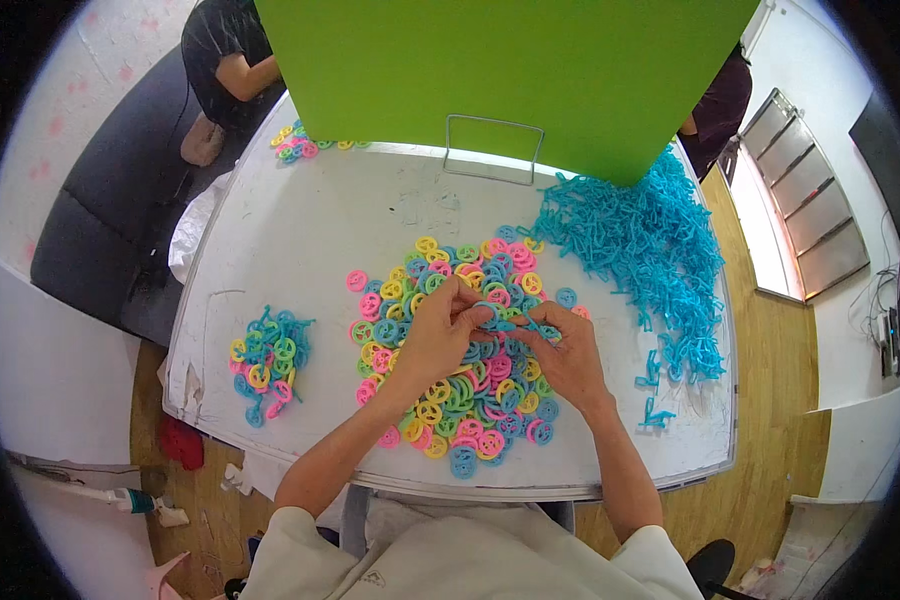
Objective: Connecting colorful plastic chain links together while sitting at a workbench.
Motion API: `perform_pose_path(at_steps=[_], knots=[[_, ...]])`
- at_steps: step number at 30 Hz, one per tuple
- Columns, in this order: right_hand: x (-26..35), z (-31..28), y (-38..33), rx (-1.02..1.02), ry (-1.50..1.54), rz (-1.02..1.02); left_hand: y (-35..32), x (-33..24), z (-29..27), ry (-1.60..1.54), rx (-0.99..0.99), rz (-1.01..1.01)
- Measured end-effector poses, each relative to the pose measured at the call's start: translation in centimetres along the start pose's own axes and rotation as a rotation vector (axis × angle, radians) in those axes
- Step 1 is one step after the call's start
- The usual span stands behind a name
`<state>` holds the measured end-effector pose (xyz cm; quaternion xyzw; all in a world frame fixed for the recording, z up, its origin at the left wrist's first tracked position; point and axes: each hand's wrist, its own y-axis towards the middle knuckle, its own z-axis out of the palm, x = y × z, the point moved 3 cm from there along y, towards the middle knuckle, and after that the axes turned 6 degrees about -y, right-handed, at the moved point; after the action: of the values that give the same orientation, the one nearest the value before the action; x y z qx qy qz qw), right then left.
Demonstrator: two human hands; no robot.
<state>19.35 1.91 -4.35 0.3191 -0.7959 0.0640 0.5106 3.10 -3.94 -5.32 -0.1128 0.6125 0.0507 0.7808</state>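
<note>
White table (300, 230): both hands pinch blue piece (498, 322) over ring pile (470, 400).

We see a white counter (300, 230) with a green board (510, 70) standing at its far edge, a dark sofa (110, 190) to our left, wooden floor (770, 460), and white walls (40, 90).

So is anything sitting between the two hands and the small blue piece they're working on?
Nothing visible: the left hand and right hand already pinch the blue piece between their fingertips, above the pile of coloured rings.
</note>
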Motion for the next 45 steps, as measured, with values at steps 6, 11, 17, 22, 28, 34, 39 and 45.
perform_pose_path(at_steps=[6,11,17,22,28,34,39,45], knots=[[0.1,-0.1,0.2,0.041,0.016,0.097,-0.5,-0.3,0.7,0.205,-0.074,0.126],[-0.3,0.2,0.0,-0.005,0.272,0.252,-1.2,-0.6,1.6,0.172,-0.082,0.349],[-0.8,0.9,-0.1,-0.016,0.433,0.248,-1.7,-0.7,1.9,0.303,-0.134,0.432],[-1.9,1.7,-0.5,0.1,0.83,0.542,-1.6,-0.2,1.8,0.311,-0.142,0.475],[-1.9,2.0,-0.7,-0.031,0.576,0.374,-1.9,-0.9,2.2,0.308,-0.135,0.413],[-1.3,2.7,-0.9,-0.048,0.873,0.549,-1.6,0.0,2.2,0.28,-0.165,0.496],[-0.9,2.3,-0.9,-0.13,0.611,0.437,-1.7,-0.7,2.5,0.132,-0.101,0.336],[0.0,1.7,-0.8,-0.183,0.189,0.212,-1.0,0.0,1.4,0.166,-0.097,0.338]])
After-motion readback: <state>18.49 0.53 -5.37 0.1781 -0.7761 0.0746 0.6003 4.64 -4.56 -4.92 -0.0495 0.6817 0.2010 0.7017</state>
